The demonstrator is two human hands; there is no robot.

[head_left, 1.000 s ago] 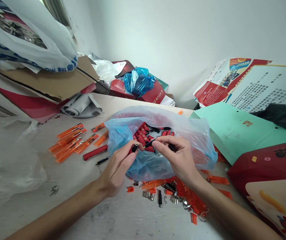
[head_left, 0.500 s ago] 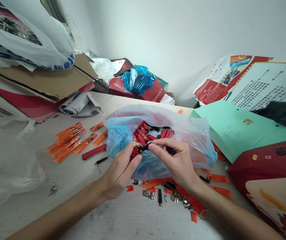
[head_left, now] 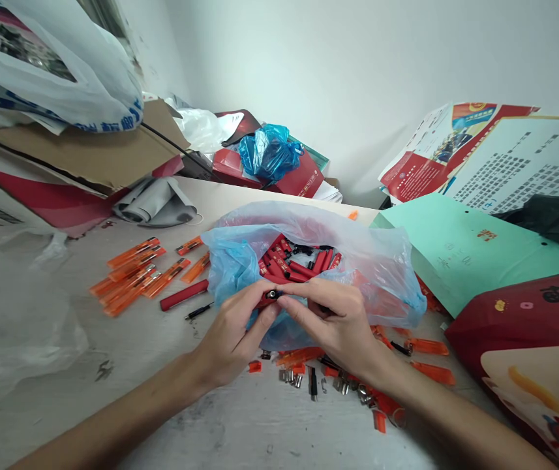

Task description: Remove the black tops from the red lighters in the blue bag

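Meeting at the near rim of a bag (head_left: 233, 264) holding red casings (head_left: 321, 260), left hand (head_left: 237, 329) clasps a black-topped tube (head_left: 267, 297), right hand (head_left: 338, 318) pinches a dark sliver (head_left: 280, 293).

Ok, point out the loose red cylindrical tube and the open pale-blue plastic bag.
Loose red cylindrical tube (head_left: 184, 296), head view: middle of its side.
Open pale-blue plastic bag (head_left: 234, 267), head view: crumpled left side.

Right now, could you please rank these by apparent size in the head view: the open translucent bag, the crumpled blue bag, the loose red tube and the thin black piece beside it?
1. Open translucent bag
2. Crumpled blue bag
3. Loose red tube
4. Thin black piece
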